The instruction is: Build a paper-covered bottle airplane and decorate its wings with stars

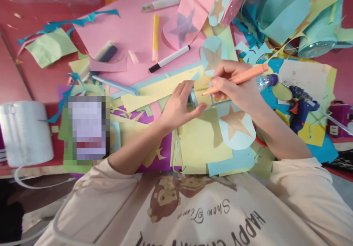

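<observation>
My right hand (234,86) is closed around an orange craft knife (242,77), its tip pointing left at a small yellow paper piece (202,88). My left hand (180,104) curls its fingers around that yellow piece and a small bluish object under it, which is mostly hidden. Both hands rest over a pile of yellow paper sheets (204,139). A light blue shape with a tan star (235,124) lies just below my right wrist.
Black-capped white marker (169,58), yellow stick (156,36) and blue pen (116,85) lie on pink paper (132,29). A blue glue gun (302,108) sits at right. Blue and green scraps crowd the top right. A white roll (24,132) stands at left.
</observation>
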Tool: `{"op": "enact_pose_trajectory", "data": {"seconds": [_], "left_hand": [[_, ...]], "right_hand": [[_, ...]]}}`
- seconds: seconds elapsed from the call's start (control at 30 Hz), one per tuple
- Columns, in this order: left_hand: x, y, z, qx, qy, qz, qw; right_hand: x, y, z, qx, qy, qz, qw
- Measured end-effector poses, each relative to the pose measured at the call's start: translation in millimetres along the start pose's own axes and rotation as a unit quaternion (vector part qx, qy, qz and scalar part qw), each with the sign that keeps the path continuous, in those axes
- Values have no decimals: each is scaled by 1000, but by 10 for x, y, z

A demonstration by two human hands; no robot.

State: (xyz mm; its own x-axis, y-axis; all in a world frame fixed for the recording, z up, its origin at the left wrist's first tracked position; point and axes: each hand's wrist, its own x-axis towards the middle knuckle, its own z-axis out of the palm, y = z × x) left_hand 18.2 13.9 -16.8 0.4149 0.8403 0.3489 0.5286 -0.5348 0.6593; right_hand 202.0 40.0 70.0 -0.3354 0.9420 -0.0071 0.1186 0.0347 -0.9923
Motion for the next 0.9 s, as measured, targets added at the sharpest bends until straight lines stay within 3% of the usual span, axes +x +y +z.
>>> {"op": "enact_pose_trajectory", "data": {"seconds": [0.27, 0.67, 0.9], "left_hand": [[26, -23, -21, -36, -11, -9, 999], [13, -38, -15, -30, -5, -10, 999], [18, -27, -29, -43, -7, -4, 999]], "right_hand": [[-58, 64, 22, -77, 25, -15, 997], [-61, 94, 29, -126, 8, -49, 991], [-48, 96, 18, -142, 31, -52, 988]]}}
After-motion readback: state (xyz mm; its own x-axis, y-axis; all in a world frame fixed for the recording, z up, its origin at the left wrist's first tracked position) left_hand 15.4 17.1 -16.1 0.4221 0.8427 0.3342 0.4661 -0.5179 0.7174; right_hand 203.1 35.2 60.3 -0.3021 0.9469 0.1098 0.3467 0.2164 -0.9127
